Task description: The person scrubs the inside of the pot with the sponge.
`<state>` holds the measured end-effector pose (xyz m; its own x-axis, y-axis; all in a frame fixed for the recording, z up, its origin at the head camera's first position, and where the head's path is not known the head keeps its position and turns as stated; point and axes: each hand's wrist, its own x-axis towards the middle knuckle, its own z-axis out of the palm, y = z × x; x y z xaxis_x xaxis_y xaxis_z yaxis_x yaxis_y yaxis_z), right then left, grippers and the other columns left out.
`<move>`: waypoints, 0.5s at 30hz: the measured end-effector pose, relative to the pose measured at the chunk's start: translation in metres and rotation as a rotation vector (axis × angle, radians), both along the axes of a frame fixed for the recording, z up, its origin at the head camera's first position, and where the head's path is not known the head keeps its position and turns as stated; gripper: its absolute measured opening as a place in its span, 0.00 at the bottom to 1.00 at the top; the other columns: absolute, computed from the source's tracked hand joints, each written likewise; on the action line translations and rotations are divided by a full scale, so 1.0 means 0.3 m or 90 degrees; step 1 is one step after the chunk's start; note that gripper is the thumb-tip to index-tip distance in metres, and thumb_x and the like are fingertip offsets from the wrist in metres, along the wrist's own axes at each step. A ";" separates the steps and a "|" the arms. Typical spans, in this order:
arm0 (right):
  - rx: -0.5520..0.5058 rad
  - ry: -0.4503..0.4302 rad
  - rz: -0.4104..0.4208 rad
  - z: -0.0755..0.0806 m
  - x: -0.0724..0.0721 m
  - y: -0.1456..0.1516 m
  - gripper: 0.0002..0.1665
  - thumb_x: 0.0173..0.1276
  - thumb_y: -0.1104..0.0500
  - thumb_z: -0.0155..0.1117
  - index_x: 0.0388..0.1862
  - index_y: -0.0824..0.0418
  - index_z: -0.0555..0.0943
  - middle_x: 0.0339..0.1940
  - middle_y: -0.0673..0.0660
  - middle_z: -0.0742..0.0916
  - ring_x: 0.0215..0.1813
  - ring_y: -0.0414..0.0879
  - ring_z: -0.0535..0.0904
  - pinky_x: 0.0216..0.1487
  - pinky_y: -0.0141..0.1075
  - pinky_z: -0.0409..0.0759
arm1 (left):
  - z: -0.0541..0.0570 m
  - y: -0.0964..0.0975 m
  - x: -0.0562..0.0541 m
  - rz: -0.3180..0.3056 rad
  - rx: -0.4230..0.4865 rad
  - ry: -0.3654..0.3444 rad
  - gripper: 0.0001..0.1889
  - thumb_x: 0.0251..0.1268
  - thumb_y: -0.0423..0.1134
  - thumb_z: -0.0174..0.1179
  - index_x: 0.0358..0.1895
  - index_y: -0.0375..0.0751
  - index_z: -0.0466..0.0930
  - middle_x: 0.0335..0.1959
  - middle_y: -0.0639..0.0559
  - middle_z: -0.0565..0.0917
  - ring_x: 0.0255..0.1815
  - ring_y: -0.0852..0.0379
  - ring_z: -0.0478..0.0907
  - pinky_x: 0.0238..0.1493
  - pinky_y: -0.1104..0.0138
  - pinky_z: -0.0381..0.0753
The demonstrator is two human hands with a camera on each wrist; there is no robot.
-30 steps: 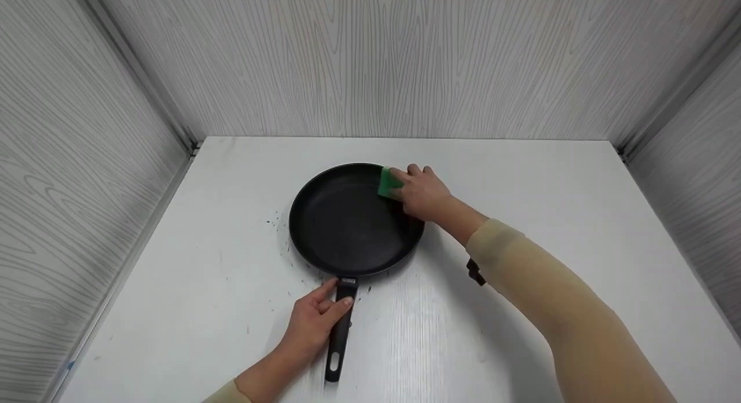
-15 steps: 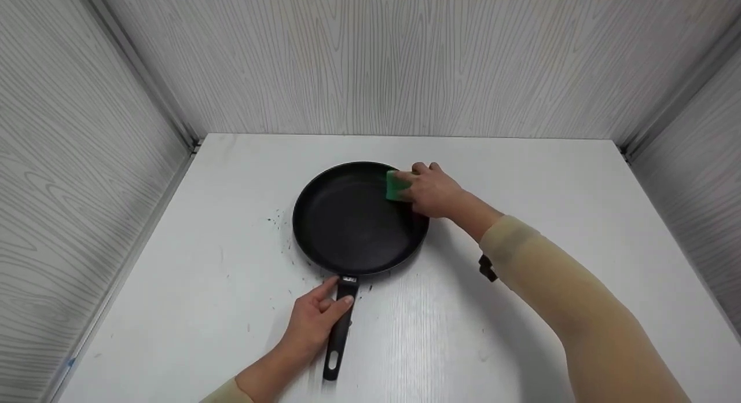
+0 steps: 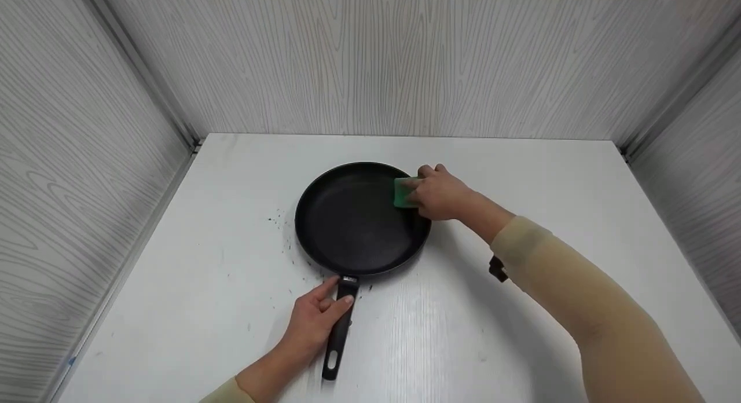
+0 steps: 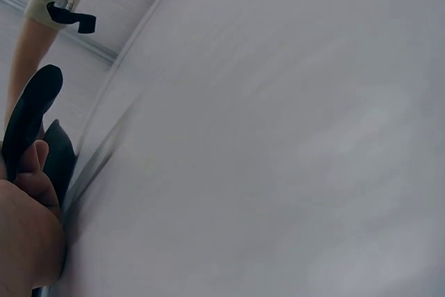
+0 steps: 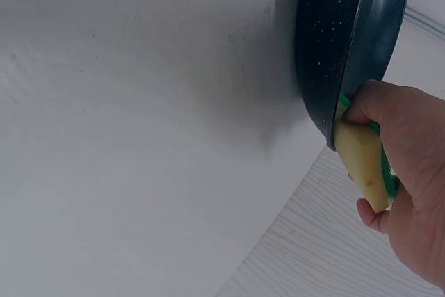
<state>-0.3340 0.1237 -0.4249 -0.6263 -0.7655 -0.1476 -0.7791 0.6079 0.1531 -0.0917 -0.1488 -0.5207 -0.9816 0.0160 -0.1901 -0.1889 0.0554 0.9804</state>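
Note:
A black frying pan [image 3: 359, 223] lies on the white table with its handle [image 3: 336, 345] toward the person. My left hand [image 3: 310, 325] grips that handle near the pan body, thumb on top; the left wrist view shows its curled fingers [image 4: 36, 179] beneath the handle. At the pan's right inner wall, my right hand [image 3: 443, 194] holds a sponge [image 3: 405, 193], green on one face. From the right wrist view, the sponge's yellow side [image 5: 361, 161] bends over the rim, with the right hand [image 5: 417, 165] pinching it. Part of the sponge is covered by the fingers.
Small dark crumbs [image 3: 278, 218] are scattered on the white table [image 3: 173, 310] left of the pan and around the handle's base. Pale wood-grain panels [image 3: 370, 61] enclose the table at the back and both sides. A dark strap [image 3: 498, 268] hangs under the right sleeve.
My right hand has slid the sponge to the right and slightly down along the pan's wall. The pan has shifted a little to the right, while my left hand keeps its hold on the handle.

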 end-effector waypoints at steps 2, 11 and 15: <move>-0.003 -0.001 0.004 0.003 0.006 0.003 0.20 0.77 0.58 0.63 0.65 0.51 0.88 0.78 0.55 0.76 0.70 0.66 0.71 0.59 0.59 0.72 | 0.001 0.001 0.000 0.004 0.000 -0.006 0.38 0.72 0.41 0.71 0.79 0.30 0.67 0.20 0.53 0.79 0.20 0.60 0.71 0.30 0.69 0.74; 0.014 -0.027 -0.011 0.022 0.033 0.010 0.22 0.73 0.58 0.65 0.64 0.52 0.88 0.76 0.56 0.78 0.68 0.64 0.72 0.59 0.58 0.72 | -0.002 0.000 -0.001 0.006 0.005 -0.007 0.38 0.72 0.41 0.71 0.79 0.29 0.66 0.20 0.54 0.79 0.20 0.59 0.72 0.33 0.69 0.75; 0.014 -0.033 -0.010 0.027 0.044 0.015 0.22 0.71 0.59 0.68 0.63 0.51 0.88 0.74 0.56 0.80 0.66 0.65 0.73 0.58 0.57 0.73 | -0.002 -0.001 0.000 0.008 0.004 -0.004 0.38 0.72 0.41 0.71 0.79 0.30 0.67 0.19 0.55 0.77 0.20 0.60 0.70 0.34 0.68 0.74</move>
<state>-0.3209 0.1284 -0.4169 -0.6299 -0.7513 -0.1970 -0.7763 0.6174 0.1272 -0.0917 -0.1489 -0.5213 -0.9805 0.0049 -0.1965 -0.1960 0.0466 0.9795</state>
